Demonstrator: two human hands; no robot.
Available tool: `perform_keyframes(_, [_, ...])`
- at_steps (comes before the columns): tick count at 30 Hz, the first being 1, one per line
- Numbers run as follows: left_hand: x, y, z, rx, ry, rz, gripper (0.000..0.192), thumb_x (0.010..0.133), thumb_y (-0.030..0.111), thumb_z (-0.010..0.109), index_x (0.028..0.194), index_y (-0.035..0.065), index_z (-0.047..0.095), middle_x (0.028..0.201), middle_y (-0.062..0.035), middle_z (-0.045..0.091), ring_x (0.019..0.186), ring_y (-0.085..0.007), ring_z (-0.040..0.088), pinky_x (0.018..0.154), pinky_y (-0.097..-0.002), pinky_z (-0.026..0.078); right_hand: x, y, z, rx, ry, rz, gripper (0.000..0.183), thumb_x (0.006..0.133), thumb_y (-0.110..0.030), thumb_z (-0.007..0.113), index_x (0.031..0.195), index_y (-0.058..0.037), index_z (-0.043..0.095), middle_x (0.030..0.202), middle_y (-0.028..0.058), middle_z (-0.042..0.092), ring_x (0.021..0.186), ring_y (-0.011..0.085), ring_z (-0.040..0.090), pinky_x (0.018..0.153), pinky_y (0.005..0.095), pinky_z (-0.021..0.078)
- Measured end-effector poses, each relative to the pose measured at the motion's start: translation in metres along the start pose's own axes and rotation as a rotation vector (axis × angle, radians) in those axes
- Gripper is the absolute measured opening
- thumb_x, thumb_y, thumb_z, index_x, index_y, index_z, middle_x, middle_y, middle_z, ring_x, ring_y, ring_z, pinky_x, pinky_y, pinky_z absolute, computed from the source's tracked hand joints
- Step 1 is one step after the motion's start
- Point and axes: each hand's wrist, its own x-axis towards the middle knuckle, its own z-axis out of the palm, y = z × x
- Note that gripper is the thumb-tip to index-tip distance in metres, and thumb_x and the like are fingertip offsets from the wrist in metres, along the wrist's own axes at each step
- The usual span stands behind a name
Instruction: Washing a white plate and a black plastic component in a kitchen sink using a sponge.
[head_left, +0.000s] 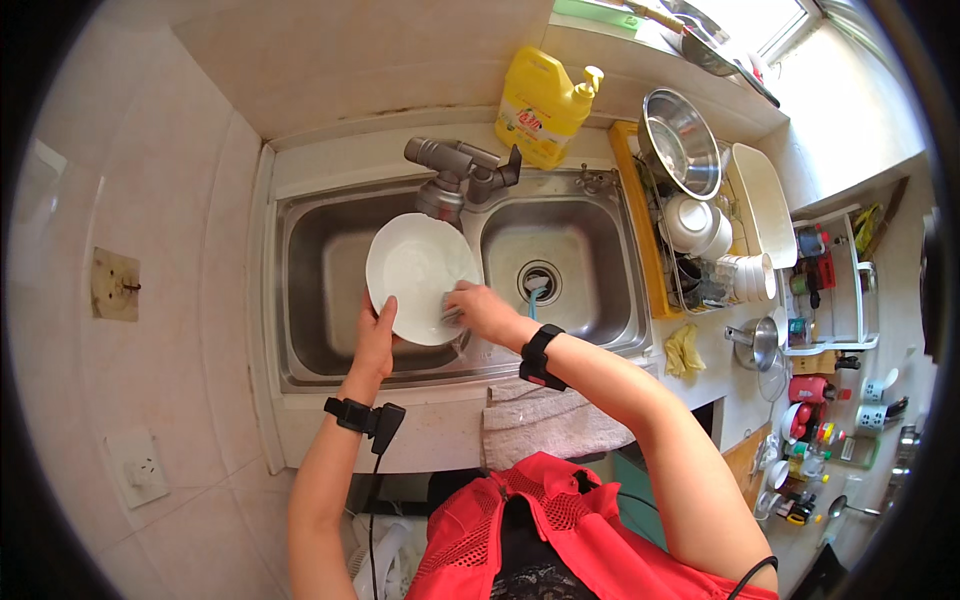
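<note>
A white oval dish is tilted above the left basin of a stainless steel double sink. My left hand grips its lower left rim, the thumb on the inner face. On the dish's right side, my right hand presses a greyish scrubber or cloth against the surface; the fingers partly cover it. A grey faucet stands behind the dish. In the right basin, something white with a light blue handle rests at the drain.
A yellow pump jug stands behind the sink. At the right, a dish rack holds a steel bowl and white bowls. A yellow cloth lies on the counter, a grey towel at the front edge.
</note>
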Motion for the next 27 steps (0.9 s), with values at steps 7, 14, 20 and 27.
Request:
perform_keyframes(7, [-0.026, 0.053, 0.008, 0.825, 0.125, 0.533, 0.056, 0.085, -0.006, 0.042, 0.138, 0.0145, 0.041, 0.13, -0.0182, 0.051, 0.118, -0.0338, 0.051, 0.1, -0.0371, 0.039, -0.054, 0.011, -0.017, 0.039, 0.186, 0.11, 0.021, 0.078, -0.008, 0.062, 0.098, -0.0031, 0.065, 0.101, 0.0159, 0.061, 0.099, 0.0356, 0.056, 0.085, 0.0397, 0.0468])
perform_keyframes(14, [-0.055, 0.063, 0.016, 1.008, 0.096, 0.725, 0.061, 0.081, -0.014, 0.04, 0.134, 0.0152, 0.046, 0.122, -0.0184, 0.056, 0.111, -0.0363, 0.055, 0.091, -0.0425, 0.046, -0.091, -0.01, -0.025, 0.051, 0.25, 0.146, 0.017, 0.077, -0.009, 0.061, 0.093, -0.0043, 0.065, 0.105, 0.0178, 0.062, 0.094, 0.0369, 0.059, 0.083, 0.041, 0.0482])
perform_keyframes(20, [-0.075, 0.055, 0.01, 1.082, 0.195, 0.825, 0.06, 0.081, -0.014, 0.041, 0.133, 0.0154, 0.047, 0.116, -0.0187, 0.058, 0.103, -0.037, 0.058, 0.085, -0.0436, 0.049, -0.096, 0.009, -0.038, 0.2, 0.414, 0.115, 0.029, 0.077, -0.004, 0.055, 0.106, -0.0018, 0.057, 0.101, 0.0223, 0.061, 0.095, 0.0394, 0.058, 0.082, 0.0431, 0.0471])
perform_keyframes(27, [-0.1, 0.048, -0.006, 1.041, 0.35, 0.778, 0.051, 0.086, -0.009, 0.038, 0.131, 0.0124, 0.049, 0.116, -0.0189, 0.059, 0.106, -0.0355, 0.058, 0.087, -0.0408, 0.048, -0.105, 0.003, -0.056, 0.05, 0.412, 0.155, 0.028, 0.078, -0.031, 0.071, 0.086, -0.0042, 0.065, 0.086, 0.0145, 0.06, 0.081, 0.0318, 0.058, 0.071, 0.0409, 0.0451])
